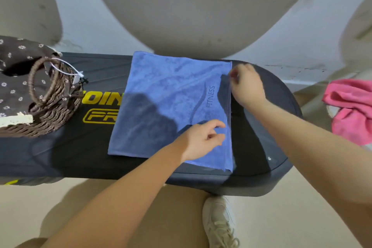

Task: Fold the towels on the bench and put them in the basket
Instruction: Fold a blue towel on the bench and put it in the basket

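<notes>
head view, towel: blue terry towel with a FITNESS print (161, 96) lies flat across the black padded bench with yellow lettering (259, 147), looks already doubled over once.
head view, right hand: right hand (246, 85) pinches the towel's far right corner, fingers curled on the hem.
head view, left hand: left hand (203, 141) rests on the near right part, fingers loosely bent; can't tell if it's really gripping the edge.
head view, basket: brown woven wicker basket with flowery dark lining (48, 94) sits at the bench's left end, well apart from the towel.
head view, other towel: crumpled pink towel (350, 106) waits off to the right.
tip for this fold: I'd grab both right corners evenly, carry them to the left edge, line up the hems, then smooth it flat.
</notes>
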Demonstrator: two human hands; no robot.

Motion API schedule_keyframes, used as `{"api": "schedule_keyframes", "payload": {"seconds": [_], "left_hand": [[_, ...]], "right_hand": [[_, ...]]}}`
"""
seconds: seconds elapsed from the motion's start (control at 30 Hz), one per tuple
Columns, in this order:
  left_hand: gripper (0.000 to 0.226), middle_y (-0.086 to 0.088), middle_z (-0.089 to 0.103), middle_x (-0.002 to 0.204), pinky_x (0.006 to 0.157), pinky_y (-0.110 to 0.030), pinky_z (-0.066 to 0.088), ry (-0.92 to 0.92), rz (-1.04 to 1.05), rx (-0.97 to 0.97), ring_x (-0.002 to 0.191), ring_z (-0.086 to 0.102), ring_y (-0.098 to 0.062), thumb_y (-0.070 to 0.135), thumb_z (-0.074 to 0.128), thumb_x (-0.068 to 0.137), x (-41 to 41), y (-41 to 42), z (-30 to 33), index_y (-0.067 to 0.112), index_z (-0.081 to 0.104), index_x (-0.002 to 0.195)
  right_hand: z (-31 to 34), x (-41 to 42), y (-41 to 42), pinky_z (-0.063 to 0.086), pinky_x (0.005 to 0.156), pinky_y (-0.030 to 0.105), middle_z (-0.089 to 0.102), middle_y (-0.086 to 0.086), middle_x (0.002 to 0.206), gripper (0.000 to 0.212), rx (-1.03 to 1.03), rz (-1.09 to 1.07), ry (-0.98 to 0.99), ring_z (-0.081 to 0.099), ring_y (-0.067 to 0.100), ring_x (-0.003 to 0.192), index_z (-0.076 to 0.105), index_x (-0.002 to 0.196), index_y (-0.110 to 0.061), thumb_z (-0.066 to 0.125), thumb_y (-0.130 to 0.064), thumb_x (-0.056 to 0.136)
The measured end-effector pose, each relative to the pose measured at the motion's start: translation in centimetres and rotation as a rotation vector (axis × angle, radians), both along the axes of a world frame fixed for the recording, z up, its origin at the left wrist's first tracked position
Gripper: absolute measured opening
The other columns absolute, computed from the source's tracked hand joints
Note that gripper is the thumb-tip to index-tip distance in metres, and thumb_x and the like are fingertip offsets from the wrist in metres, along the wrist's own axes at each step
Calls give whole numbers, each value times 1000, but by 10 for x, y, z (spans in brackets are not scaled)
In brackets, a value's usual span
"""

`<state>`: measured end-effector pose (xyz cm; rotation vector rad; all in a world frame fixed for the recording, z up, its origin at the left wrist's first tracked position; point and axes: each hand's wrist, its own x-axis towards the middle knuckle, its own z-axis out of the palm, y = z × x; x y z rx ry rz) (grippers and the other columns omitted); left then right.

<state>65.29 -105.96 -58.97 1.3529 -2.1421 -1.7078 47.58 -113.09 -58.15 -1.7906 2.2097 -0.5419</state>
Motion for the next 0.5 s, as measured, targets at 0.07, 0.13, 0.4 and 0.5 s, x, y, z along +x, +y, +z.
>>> {"api": "schedule_keyframes", "payload": {"seconds": [0.07,0.13,0.4,0.5], "left_hand": [[30,3,64,95,85,-32,50,3,40,-122,74,57,-12,22,40,97,12,3,5,21,47,127],[26,-2,61,93,89,-38,47,-32,129,-285,84,57,-23,12,41,96,28,3,3,11,52,120],[25,-12,57,96,78,-40,47,-285,-95,-562,87,54,-32,19,69,78,96,27,-7,2,61,95],[37,-11,57,96,76,-36,42,-341,-230,-615,84,54,-31,30,74,69,99,29,-15,5,62,94]], "right_hand": [[2,8,39,47,63,40,57,21,96,20,-58,315,150,58,39,83,61,91,-2,45,-12,85],[3,14,76,43,45,31,58,14,79,23,-33,634,318,58,34,63,59,76,-6,40,-20,77],[5,20,151,50,71,36,57,8,111,49,311,728,420,56,29,94,57,107,-12,57,-53,80],[7,32,158,48,86,39,46,6,128,55,376,690,461,46,29,113,48,121,-13,52,-54,84]]}}
